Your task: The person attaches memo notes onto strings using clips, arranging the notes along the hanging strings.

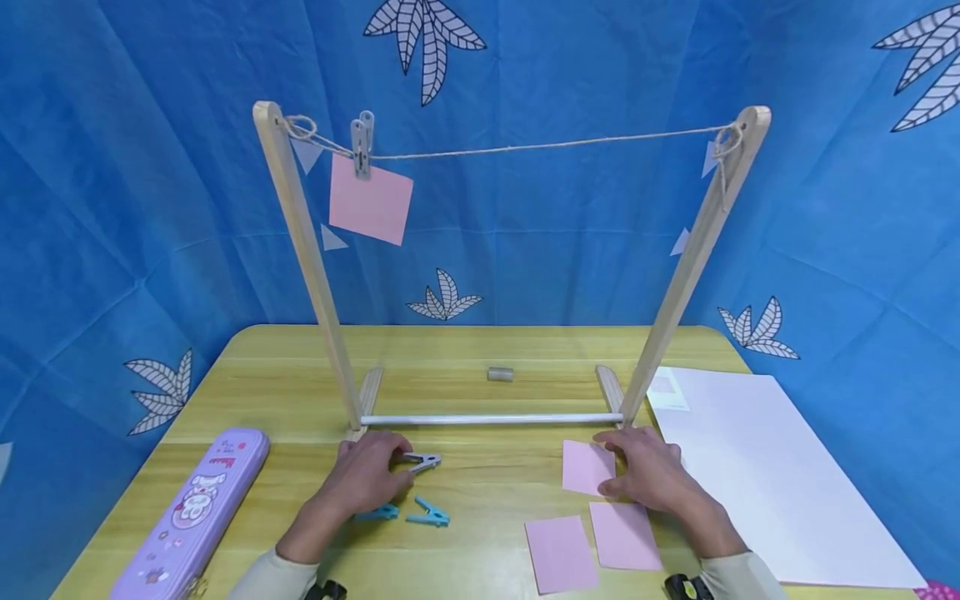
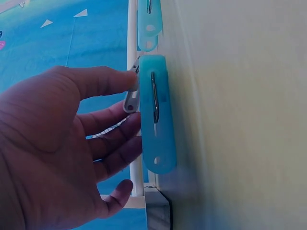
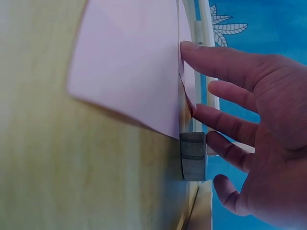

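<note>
My left hand (image 1: 367,473) holds a grey clothespin (image 1: 427,460) by its handle end, thumb and forefinger on it in the left wrist view. Two blue clothespins, one (image 1: 429,513) in plain sight and one (image 1: 381,512) partly under the hand, lie just in front of it. With thumb and fingers, my right hand (image 1: 651,471) grips a pink paper square (image 1: 582,467) at its right side; the edge bends slightly in the right wrist view. Nearer me lie two more pink squares (image 1: 562,554) (image 1: 625,537). Another pink sheet (image 1: 369,200) hangs from the string, clipped by a grey clothespin (image 1: 361,150).
A wooden frame (image 1: 311,242) with a string (image 1: 540,147) across its top stands on the table (image 1: 480,350). A white rod (image 1: 491,419) joins its feet, with a small grey cylinder (image 1: 500,374) behind. A purple pencil case (image 1: 191,517) lies left, a large white sheet (image 1: 765,483) right.
</note>
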`<control>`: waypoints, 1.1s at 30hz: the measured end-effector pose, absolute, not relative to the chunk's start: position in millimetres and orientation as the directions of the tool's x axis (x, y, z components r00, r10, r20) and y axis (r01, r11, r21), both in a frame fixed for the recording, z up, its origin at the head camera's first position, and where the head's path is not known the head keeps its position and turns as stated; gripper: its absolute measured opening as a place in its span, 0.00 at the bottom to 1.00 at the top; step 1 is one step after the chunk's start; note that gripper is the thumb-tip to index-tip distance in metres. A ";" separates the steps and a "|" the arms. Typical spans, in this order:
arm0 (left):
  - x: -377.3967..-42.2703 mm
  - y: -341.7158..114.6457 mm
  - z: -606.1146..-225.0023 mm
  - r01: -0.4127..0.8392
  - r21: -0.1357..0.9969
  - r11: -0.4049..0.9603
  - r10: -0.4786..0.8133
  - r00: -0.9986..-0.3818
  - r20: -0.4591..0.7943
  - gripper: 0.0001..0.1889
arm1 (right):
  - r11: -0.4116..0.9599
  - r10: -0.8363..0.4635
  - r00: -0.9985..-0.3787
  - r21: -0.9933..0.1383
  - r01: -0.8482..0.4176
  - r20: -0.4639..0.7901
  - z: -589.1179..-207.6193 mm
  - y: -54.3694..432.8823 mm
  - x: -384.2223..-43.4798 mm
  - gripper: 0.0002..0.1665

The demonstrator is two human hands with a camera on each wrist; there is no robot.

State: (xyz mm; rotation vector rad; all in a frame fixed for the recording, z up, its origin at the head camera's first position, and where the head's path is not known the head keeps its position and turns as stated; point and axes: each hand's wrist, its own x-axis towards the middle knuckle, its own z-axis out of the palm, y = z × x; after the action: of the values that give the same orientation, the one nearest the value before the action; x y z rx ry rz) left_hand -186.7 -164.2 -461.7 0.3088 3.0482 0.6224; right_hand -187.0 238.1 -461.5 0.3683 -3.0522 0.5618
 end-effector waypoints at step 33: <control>-185.7 -160.9 -454.9 0.215 0.455 0.864 0.179 -0.976 0.121 0.13 | 0.886 -0.245 -0.969 -0.400 -0.232 0.020 -461.4 237.0 -189.6 0.28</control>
State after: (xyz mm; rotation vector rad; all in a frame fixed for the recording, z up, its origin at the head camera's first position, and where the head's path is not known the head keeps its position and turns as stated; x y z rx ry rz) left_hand -185.7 -160.9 -454.9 0.3293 3.1049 0.7724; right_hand -189.6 237.0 -461.4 0.3896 -3.0809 0.6478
